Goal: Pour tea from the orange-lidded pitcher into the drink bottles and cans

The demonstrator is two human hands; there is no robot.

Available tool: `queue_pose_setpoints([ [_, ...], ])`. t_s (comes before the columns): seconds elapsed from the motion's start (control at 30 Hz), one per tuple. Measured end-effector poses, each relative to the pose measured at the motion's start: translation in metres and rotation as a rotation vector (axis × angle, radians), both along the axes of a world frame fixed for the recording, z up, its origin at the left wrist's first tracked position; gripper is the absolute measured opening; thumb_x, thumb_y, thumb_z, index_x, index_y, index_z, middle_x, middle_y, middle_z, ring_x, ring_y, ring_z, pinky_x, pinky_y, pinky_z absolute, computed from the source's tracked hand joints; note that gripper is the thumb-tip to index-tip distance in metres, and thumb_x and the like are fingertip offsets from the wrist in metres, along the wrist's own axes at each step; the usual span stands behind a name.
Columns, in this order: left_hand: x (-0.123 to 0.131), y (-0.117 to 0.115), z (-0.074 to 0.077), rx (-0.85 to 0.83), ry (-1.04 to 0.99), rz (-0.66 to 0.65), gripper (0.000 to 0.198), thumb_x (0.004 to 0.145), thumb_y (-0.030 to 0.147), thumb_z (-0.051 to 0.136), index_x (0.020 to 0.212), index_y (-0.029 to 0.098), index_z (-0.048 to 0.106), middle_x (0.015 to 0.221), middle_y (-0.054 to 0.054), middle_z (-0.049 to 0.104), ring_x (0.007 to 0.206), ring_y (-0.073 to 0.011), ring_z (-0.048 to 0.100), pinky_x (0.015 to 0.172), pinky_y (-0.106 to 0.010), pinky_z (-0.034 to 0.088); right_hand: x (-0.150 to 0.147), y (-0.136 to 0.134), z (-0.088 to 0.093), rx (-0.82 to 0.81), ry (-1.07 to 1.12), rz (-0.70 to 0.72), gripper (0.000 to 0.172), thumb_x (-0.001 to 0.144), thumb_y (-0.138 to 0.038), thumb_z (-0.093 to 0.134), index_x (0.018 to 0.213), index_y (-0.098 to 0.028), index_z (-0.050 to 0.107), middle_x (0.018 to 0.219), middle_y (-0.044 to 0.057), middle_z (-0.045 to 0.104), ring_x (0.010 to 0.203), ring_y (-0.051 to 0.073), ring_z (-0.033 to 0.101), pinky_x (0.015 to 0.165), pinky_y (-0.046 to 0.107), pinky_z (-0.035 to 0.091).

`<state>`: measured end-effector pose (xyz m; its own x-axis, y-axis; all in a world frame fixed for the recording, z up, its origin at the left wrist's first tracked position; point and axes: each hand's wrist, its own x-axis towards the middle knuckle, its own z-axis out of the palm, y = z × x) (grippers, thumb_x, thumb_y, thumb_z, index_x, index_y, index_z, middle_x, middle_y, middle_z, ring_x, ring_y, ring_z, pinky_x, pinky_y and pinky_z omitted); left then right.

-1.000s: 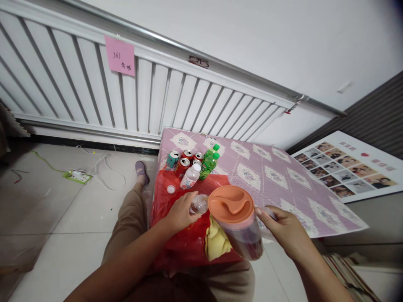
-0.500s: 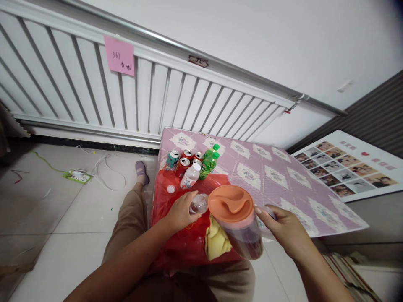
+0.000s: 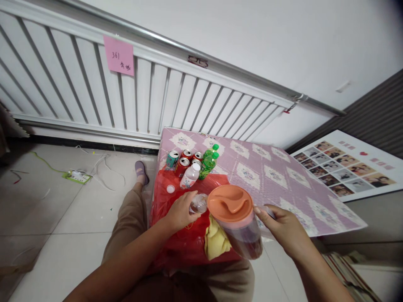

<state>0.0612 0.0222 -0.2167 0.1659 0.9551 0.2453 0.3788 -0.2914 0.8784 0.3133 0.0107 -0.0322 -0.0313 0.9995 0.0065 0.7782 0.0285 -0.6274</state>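
My left hand (image 3: 182, 212) is closed around a clear plastic bottle (image 3: 199, 204) with an uncapped mouth. My right hand (image 3: 283, 226) grips the handle of a clear pitcher (image 3: 242, 239) with dark liquid inside. The pitcher tilts left, and its orange lid (image 3: 231, 204) meets or nearly meets the bottle's mouth; I cannot tell whether liquid is flowing. Below them, a yellow cloth (image 3: 216, 241) lies on a red plastic sheet (image 3: 185, 247). A loose white cap (image 3: 170, 189) rests on the sheet, close to a white-capped bottle (image 3: 190, 176).
Several drink cans (image 3: 181, 167) and two green-capped bottles (image 3: 208, 165) stand behind, on a purple patterned mattress (image 3: 267, 176). A white radiator (image 3: 141, 92) runs along the wall. On the floor at left lie a power strip (image 3: 77, 176) and loose cables. A photo board (image 3: 349, 163) leans at right.
Almost nothing differs. Both hands, the bottle and the tilted pitcher keep their places; the whole view has shifted very slightly.
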Motion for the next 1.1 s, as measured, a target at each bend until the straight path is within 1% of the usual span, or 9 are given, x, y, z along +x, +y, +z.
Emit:
queue_pose_setpoints([
  [0.17, 0.0003, 0.0003, -0.0013, 0.012, -0.005, 0.003, 0.078, 0.071, 0.024, 0.079, 0.139, 0.02, 0.043, 0.138, -0.014, 0.055, 0.126, -0.0314, 0.055, 0.108, -0.046, 0.044, 0.0023, 0.0012, -0.0004, -0.017, -0.012, 0.019, 0.054, 0.076, -0.07, 0.06, 0.058, -0.019, 0.057, 0.056, -0.001, 0.05, 0.055, 0.014, 0.045, 0.053, 0.025, 0.039],
  [0.3, 0.0001, 0.0005, -0.0009, 0.015, -0.006, -0.003, 0.077, 0.071, 0.025, 0.078, 0.14, 0.021, 0.042, 0.138, -0.014, 0.055, 0.126, -0.0311, 0.055, 0.108, -0.047, 0.045, 0.0051, 0.0025, -0.0023, -0.023, -0.019, 0.025, 0.053, 0.077, -0.069, 0.06, 0.058, -0.02, 0.056, 0.055, -0.002, 0.048, 0.055, 0.014, 0.044, 0.052, 0.024, 0.038],
  [0.47, 0.0002, 0.0004, 0.0001, 0.009, 0.006, 0.003, 0.078, 0.071, 0.024, 0.079, 0.139, 0.019, 0.043, 0.138, -0.015, 0.055, 0.126, -0.0315, 0.055, 0.108, -0.048, 0.045, 0.0069, 0.0028, -0.0031, -0.025, -0.025, 0.035, 0.052, 0.078, -0.068, 0.06, 0.059, -0.019, 0.058, 0.057, -0.001, 0.052, 0.057, 0.014, 0.047, 0.053, 0.025, 0.04],
  [0.77, -0.0001, -0.0002, 0.0011, 0.01, 0.008, 0.006, 0.077, 0.072, 0.025, 0.078, 0.14, 0.022, 0.042, 0.139, -0.014, 0.055, 0.126, -0.0308, 0.055, 0.108, -0.047, 0.045, 0.0066, 0.005, -0.0037, -0.024, -0.035, 0.045, 0.052, 0.078, -0.068, 0.059, 0.061, -0.02, 0.062, 0.059, 0.001, 0.058, 0.059, 0.016, 0.053, 0.055, 0.025, 0.044],
  [0.93, -0.0007, -0.0004, 0.0032, -0.004, 0.024, -0.003, 0.077, 0.072, 0.025, 0.078, 0.14, 0.019, 0.042, 0.139, -0.015, 0.055, 0.126, -0.0311, 0.055, 0.108, -0.047, 0.045, 0.0056, 0.0038, -0.0018, -0.022, -0.047, 0.043, 0.054, 0.078, -0.07, 0.058, 0.059, -0.02, 0.06, 0.056, 0.0, 0.055, 0.056, 0.015, 0.05, 0.052, 0.025, 0.042],
  [1.1, -0.0007, -0.0005, 0.003, 0.005, 0.007, 0.0, 0.076, 0.072, 0.025, 0.077, 0.14, 0.02, 0.042, 0.139, -0.015, 0.055, 0.126, -0.0309, 0.055, 0.108, -0.047, 0.044, 0.0031, 0.0024, 0.0012, -0.007, -0.033, 0.046, 0.056, 0.076, -0.073, 0.059, 0.057, -0.02, 0.057, 0.054, -0.001, 0.053, 0.054, 0.015, 0.048, 0.051, 0.025, 0.041],
])
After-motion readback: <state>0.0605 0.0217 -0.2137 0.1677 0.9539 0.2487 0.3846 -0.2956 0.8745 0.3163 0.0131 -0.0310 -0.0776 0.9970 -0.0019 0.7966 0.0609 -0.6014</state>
